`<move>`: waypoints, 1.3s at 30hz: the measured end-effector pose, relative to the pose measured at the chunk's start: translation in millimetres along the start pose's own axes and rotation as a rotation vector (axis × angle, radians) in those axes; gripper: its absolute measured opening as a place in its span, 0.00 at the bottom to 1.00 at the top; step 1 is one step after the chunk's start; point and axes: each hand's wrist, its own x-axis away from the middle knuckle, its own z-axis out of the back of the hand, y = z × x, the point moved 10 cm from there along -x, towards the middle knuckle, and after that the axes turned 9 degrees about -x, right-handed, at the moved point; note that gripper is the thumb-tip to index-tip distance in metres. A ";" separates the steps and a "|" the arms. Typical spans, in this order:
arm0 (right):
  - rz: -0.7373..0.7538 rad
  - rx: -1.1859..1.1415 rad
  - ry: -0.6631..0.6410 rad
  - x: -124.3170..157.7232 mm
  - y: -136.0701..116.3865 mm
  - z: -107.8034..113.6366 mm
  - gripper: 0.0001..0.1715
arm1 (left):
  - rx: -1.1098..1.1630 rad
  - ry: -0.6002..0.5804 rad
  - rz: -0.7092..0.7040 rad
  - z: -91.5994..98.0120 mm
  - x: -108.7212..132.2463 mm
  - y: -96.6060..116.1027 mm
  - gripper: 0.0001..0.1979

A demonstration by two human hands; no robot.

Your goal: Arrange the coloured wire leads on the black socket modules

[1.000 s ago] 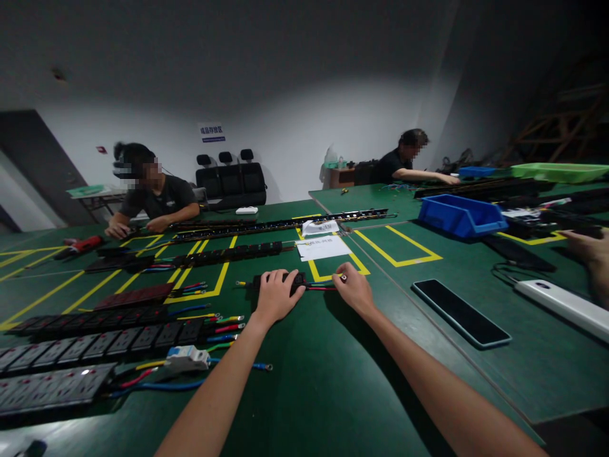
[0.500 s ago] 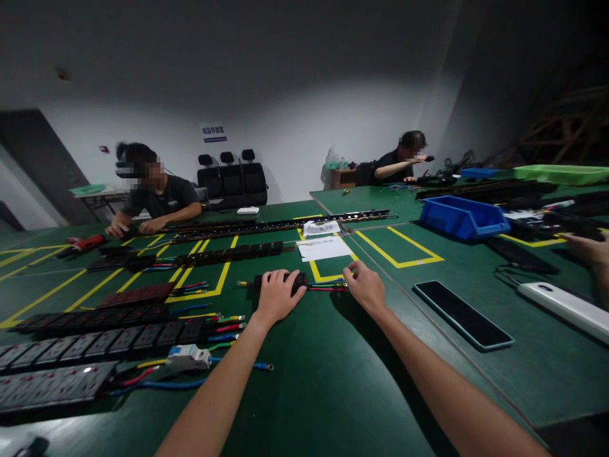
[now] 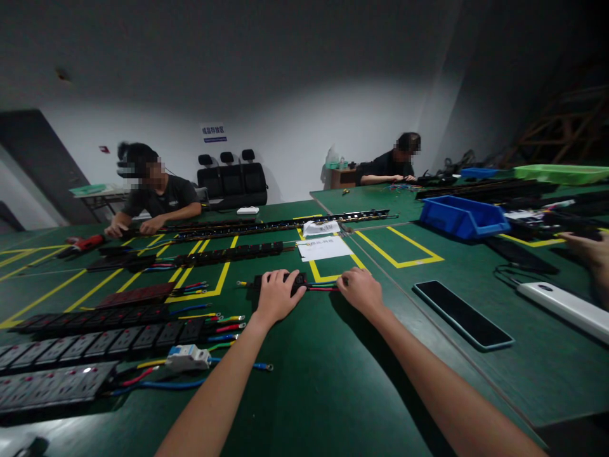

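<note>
Two hands are on one small assembly near the middle of the green worktop (image 3: 333, 381). Left hand (image 3: 276, 295) lies palm-down over a short black socket module (image 3: 299, 280), fingers curled across its top and pressing it flat; only the module's right end and a sliver at its left show past the knuckles. Right hand (image 3: 362, 291) sits just right of it, fingers drawn together at the far ends of the coloured leads (image 3: 322, 287); the fingertips face away from the camera, so whether they pinch the wire ends or only rest on them cannot be told. Key relation: module and leads form one line running left to right across the view, module under the left hand, red, green and blue wires stretched between the two hands. Leads look nearly straight, lying on or just above the surface. Long axis runs roughly parallel to the longer socket strips (image 3: 228, 254) farther back. Beyond the hands: a white paper sheet (image 3: 323, 247) inside yellow floor-tape markings. Right, well apart: a dark phone (image 3: 461, 314). Left foreground: finished strips with a small breaker (image 3: 186, 357). Other people work at the far edge.
</note>
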 end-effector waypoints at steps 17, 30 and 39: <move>-0.029 -0.043 0.032 -6.5 13.0 -2.5 0.21 | -0.001 0.035 0.000 5.7 1.2 0.5 0.27; -0.005 -0.035 -0.027 -6.0 11.9 -8.9 0.21 | 0.022 0.024 -0.021 8.4 1.2 1.8 0.30; 0.024 -0.023 -0.066 -7.2 9.5 -14.3 0.20 | 0.057 0.012 -0.039 5.9 1.8 3.0 0.28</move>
